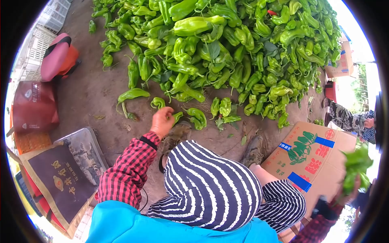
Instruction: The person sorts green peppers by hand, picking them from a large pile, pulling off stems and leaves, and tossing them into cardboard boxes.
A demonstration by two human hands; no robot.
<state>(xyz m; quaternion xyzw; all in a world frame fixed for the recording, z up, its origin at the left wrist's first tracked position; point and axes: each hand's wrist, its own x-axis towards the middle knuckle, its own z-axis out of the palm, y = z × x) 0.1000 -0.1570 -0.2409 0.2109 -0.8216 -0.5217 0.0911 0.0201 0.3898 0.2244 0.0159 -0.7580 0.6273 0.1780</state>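
Note:
My left hand [161, 121] reaches down to the ground by my shoe, its fingers closed on a green pepper [177, 117]. Beside it lie a curled pepper [158, 103] and a few more loose ones [197, 118]. At the far right, my right hand [351, 187] is blurred and partly dark, gripping a bunch of green peppers [357, 164] over the edge of a cardboard box [312, 156]. The box is printed with green peppers and red characters and has blue tape on it. Ahead of me spreads a large heap of green peppers [243, 48].
On the left are a brown bag [35, 106], a black-and-tan paper bag [60, 178], a clear plastic tub [83, 141], a pink and orange item [60, 58] and white crates [54, 14]. Another person's leg [344, 115] and a further carton [343, 60] are at the right.

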